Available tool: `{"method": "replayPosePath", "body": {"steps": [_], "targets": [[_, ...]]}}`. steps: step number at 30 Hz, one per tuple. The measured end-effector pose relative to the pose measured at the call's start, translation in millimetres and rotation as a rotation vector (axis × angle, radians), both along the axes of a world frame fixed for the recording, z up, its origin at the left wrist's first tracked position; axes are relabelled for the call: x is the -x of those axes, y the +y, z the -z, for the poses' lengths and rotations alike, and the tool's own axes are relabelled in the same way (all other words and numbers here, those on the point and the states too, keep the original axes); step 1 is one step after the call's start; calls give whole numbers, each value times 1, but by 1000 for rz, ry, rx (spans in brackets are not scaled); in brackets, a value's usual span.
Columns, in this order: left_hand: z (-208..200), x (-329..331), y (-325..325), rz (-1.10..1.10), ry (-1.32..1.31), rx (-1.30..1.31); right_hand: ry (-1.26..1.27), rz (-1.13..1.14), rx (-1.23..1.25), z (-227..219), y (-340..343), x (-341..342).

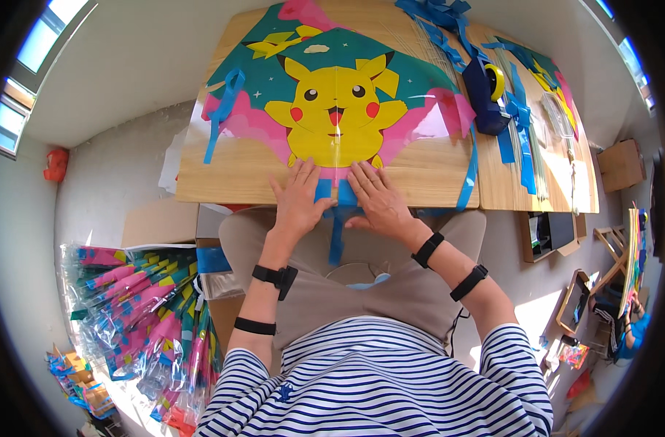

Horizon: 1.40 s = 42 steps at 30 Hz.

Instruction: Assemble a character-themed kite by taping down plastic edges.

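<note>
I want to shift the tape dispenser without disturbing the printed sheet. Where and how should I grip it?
Grip the tape dispenser across its dark-blue body, from above, probably with the right hand, the nearer one. It is a long block, so its long sides should hold well; the yellow roll is exposed, and the printed sheet lies close on the left.

The sheet (336, 109) lies on the table (234, 186), upper centre, tape dispenser (482, 91) to its right, wrapped bundles (147, 309) over at lower left.

both hands (296, 198) (381, 200) palm-down, slightly apart, fingers (305, 172) extended forward, thumbs (323, 207) turned inward, bare forearms (257, 306) converging
</note>
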State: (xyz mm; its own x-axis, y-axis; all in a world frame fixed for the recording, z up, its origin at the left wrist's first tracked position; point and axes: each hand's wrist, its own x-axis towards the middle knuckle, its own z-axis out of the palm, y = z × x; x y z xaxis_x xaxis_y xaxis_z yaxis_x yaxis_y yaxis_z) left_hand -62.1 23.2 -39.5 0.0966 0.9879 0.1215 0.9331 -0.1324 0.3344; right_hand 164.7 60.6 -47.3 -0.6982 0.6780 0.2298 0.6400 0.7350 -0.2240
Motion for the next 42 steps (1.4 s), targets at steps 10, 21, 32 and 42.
{"method": "replayPosePath", "body": {"steps": [10, 21, 32, 42], "targets": [[-17, -51, -58, 97, 94, 78, 189, 420, 189, -25, 37, 28], [-31, -68, -96, 302, -93, 271, 182, 626, 208, -25, 126, 65], [-39, -29, -101, 221, -208, 466, 152, 712, 234, -20, 205, 108], [-28, -11, -88, 199, -289, 347, -8, 738, 216, -19, 222, 125]]}}
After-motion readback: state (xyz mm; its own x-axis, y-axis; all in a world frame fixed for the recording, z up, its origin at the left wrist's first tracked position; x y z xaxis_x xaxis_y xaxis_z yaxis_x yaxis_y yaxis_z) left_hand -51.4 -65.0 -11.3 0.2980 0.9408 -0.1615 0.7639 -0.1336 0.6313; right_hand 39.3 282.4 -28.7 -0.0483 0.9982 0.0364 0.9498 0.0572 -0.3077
